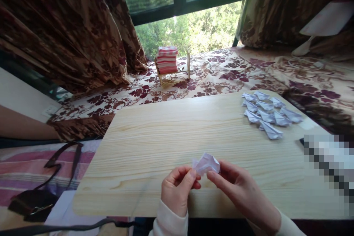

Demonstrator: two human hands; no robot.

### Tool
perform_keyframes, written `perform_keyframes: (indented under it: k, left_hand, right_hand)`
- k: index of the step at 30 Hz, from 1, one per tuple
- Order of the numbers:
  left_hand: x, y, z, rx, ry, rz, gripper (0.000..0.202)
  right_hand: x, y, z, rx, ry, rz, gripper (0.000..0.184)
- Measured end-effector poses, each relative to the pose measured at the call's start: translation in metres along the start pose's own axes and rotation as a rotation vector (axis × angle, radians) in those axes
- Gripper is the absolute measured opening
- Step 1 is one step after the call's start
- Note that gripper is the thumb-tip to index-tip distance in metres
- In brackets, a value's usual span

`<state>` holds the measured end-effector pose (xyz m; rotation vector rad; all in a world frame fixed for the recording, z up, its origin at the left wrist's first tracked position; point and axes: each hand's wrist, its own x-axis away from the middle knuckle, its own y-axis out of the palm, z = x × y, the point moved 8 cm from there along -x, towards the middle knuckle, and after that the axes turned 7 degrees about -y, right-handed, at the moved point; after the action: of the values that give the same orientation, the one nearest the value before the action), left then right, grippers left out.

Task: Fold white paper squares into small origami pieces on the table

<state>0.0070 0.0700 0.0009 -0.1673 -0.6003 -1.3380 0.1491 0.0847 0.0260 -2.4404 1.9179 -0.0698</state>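
A small folded piece of white paper (207, 163) is held just above the near edge of a pale wooden table (166, 132). My left hand (177, 190) pinches its left side with thumb and fingertips. From the right, my right hand (240, 191) grips the same paper, fingers curled around it. Both wrists show cream sleeves.
A pile of several finished folded paper pieces (267, 116) lies at the table's far right. A small wooden rack with a pink striped stack (167, 61) stands on the floral cloth by the window. A dark bag with straps (35, 199) lies at left. A blurred patch covers the right edge.
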Motion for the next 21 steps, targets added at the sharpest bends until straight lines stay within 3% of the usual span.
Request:
perform_keyframes:
  k: [3, 13, 21]
  left_hand:
    - [0.01, 0.009, 0.006, -0.049, 0.021, -0.048, 0.027]
    - [0.016, 0.012, 0.012, -0.29, 0.061, -0.112, 0.027]
    - [0.015, 0.014, 0.014, -0.442, 0.081, -0.128, 0.023]
  right_hand:
    - [-0.004, -0.006, -0.004, -0.007, 0.004, 0.057, 0.034]
    - [-0.007, -0.002, -0.01, -0.084, 0.031, -0.046, 0.034]
    - [-0.009, -0.01, -0.013, 0.011, 0.075, -0.102, 0.033]
